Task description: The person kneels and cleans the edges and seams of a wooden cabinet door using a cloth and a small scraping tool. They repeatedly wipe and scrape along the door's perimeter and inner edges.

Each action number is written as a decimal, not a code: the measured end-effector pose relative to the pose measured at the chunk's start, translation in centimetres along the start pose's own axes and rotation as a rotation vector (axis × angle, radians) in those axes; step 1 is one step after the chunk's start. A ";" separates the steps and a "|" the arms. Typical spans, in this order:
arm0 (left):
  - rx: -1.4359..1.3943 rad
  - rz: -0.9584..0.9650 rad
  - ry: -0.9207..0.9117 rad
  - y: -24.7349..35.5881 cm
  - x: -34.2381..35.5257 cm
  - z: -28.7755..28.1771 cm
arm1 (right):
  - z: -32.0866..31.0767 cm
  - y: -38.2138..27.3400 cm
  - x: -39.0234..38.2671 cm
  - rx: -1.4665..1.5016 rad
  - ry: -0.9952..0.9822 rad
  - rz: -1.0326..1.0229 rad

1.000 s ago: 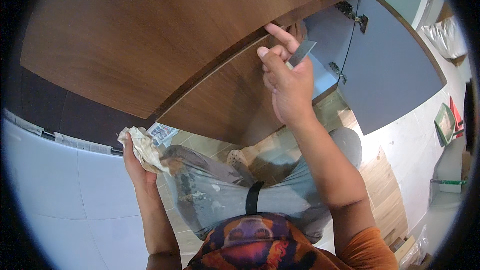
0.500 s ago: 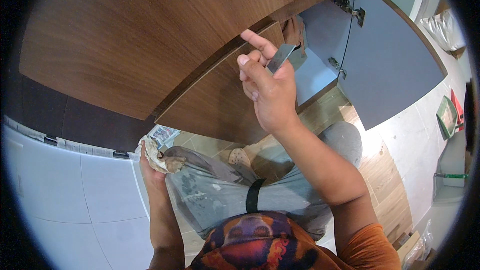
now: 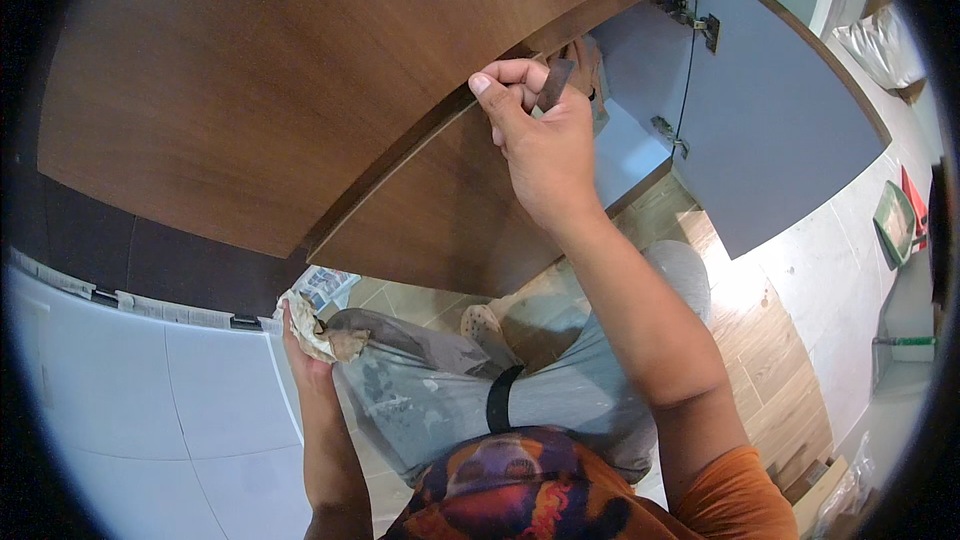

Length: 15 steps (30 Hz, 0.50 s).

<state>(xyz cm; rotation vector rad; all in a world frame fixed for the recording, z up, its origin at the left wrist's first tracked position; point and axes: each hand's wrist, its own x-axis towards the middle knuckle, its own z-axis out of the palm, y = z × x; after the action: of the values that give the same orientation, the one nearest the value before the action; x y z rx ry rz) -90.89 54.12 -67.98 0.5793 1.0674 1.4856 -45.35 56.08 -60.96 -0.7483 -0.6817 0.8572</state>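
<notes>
My right hand (image 3: 540,145) is closed on a small, flat, dark scraper-like piece (image 3: 555,83), its fingertips at the narrow gap between the upper wooden panel (image 3: 260,70) and the curved wooden cabinet door (image 3: 430,220) below. Low on the left, my left hand (image 3: 304,350) grips a crumpled cream cloth or paper (image 3: 325,338) with brown stains, beside my left knee. To the right of my right hand, another cabinet door (image 3: 770,110) hangs open on metal hinges (image 3: 685,20), showing a pale inner shelf (image 3: 630,155); what lies deeper inside is partly hidden.
Pale panels (image 3: 120,390) stand on the left, with a printed sheet (image 3: 330,285) near the cabinet base. My legs are bent over the tiled floor (image 3: 760,350). At the right are a green dustpan-like object (image 3: 893,223), a red one behind it, and silvery packaging (image 3: 880,45).
My right hand has moved left, and its raised index finger has curled in by the panel edge. My left hand with the crumpled bundle has shifted right and a little down.
</notes>
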 end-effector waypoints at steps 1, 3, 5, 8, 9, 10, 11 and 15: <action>-0.011 -0.001 0.015 0.1 0.2 -0.4 | 0.0 0.3 0.2 0.000 0.003 -0.018; -0.034 -0.002 0.048 0.5 0.5 -1.6 | -0.1 1.0 0.7 -0.002 0.006 -0.052; -0.044 0.001 0.000 0.4 0.6 -2.1 | -0.3 1.1 1.0 0.074 0.041 -0.019; -0.036 -0.017 -0.108 0.7 0.3 -3.1 | -1.0 0.2 1.7 0.182 0.120 0.019; -0.030 -0.025 -0.155 0.8 0.0 -2.6 | -1.4 -0.4 2.1 0.217 0.151 0.025; -0.010 -0.013 -0.128 0.8 -0.2 -2.2 | -1.7 -0.5 2.5 0.208 0.201 -0.012; 0.009 -0.002 -0.101 0.7 -0.6 -1.7 | -2.0 -0.7 2.6 0.210 0.195 -0.025; 0.012 0.003 -0.037 0.5 -0.6 -1.3 | -2.0 -1.3 2.6 0.248 0.182 -0.036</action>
<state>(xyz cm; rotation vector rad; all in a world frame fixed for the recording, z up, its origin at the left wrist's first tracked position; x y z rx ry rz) -92.09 53.26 -67.98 0.6151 1.0473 1.4666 -42.03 57.15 -60.44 -0.5802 -0.4162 0.8117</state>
